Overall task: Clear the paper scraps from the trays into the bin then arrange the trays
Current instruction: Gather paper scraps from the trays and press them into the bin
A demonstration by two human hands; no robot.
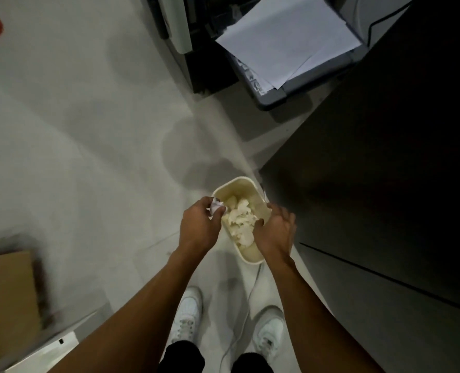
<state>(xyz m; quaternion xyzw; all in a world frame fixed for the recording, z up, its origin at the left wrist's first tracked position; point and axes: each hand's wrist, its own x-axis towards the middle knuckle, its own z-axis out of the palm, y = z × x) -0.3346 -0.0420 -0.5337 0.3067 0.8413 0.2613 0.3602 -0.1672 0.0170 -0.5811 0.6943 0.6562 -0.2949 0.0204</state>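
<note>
Person stands over small cream bin (251, 258) on floor, beside dark cabinet (371, 170). Bin already well filled w/ crumpled paper scraps (241, 222).

L hand (199, 227): fingers curled round 1 white crumpled scrap (216, 209), held right at bin's left rim, not yet let go.

R hand (274, 232): palm down over bin's right side, fingers spread and relaxed, thumb touching the heap; no scrap seen in its grip.

Progress, est.: clearing stage well on, since bin holds a lot. Last handful looks about to drop. Can't say if more scraps remain, as no tray is clearly in view. Tray arranging prob. all still to do.

Nearby: printer (272, 95) w/ loose white sheets (285, 41) top right, cardboard box (10, 300) lower left, white cable (246, 316) between the 2 shoes
</note>
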